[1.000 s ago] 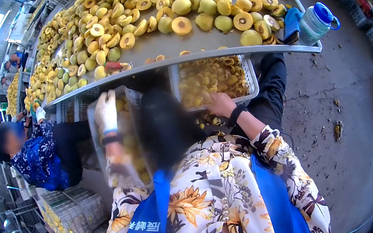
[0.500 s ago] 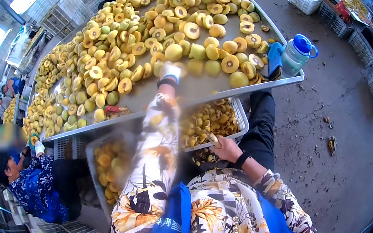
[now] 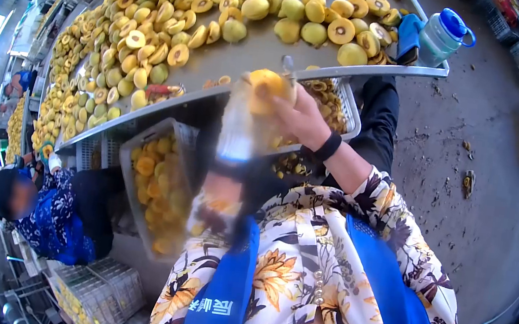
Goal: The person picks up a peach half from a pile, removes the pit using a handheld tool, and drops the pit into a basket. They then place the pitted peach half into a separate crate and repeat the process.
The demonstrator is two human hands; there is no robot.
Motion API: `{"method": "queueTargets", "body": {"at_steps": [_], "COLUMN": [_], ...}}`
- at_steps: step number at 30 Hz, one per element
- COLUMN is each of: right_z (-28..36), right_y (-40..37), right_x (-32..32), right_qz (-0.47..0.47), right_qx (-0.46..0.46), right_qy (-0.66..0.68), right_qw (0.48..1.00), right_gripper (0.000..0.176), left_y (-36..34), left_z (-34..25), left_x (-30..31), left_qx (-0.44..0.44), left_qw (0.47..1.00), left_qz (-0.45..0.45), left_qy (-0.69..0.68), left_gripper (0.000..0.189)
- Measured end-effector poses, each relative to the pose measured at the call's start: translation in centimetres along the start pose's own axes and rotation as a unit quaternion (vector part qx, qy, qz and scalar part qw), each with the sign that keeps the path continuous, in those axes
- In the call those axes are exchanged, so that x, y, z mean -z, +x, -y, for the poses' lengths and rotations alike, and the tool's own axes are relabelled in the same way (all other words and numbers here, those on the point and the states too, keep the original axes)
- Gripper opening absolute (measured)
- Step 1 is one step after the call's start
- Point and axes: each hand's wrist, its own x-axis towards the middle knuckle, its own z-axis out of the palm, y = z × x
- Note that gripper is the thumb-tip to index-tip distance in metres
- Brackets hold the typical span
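Observation:
My left hand, in a white glove and smeared by motion, holds a yellow peach half above the gap between the table edge and my lap. Close against that fruit is my right hand, bare and closed, with its thumb by the peach. A blurred metal tip of a small hand tool sticks up past the right fingers; its handle is hidden in the grip. On the metal table lie many peach halves, several with brown pit hollows. Whole-looking peaches sit near the table's edge.
Below the table edge, a white basket holds peach scraps. A crate of peach halves stands to the left. A blue-lidded bottle and a blue phone-like item occupy the table corner. A co-worker sits at left.
My left hand has come back from the fruit pile with a peach. My right hand has risen from the scrap basket to meet it. The view has tilted downward.

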Motion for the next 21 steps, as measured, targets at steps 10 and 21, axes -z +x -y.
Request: {"method": "queueTargets", "body": {"at_steps": [10,21], "right_z": [-0.7,-3.7], "right_y": [-3.7,-4.4], "right_x": [0.5,0.1], "right_qz": [-0.008,0.055], "right_qx": [0.01,-0.003], "right_qy": [-0.404,-0.429], "right_qw": [0.915,0.902], "right_gripper": [0.027,0.023], "left_y": [-0.3,-1.8], "left_z": [2.7,3.0], "left_x": [0.1,-1.1], "left_qx": [0.024,-0.075], "left_qw": [0.987,0.983], "left_qz": [-0.07,-0.135], "left_qy": [-0.143,0.097], "left_gripper": [0.037,0.028]}}
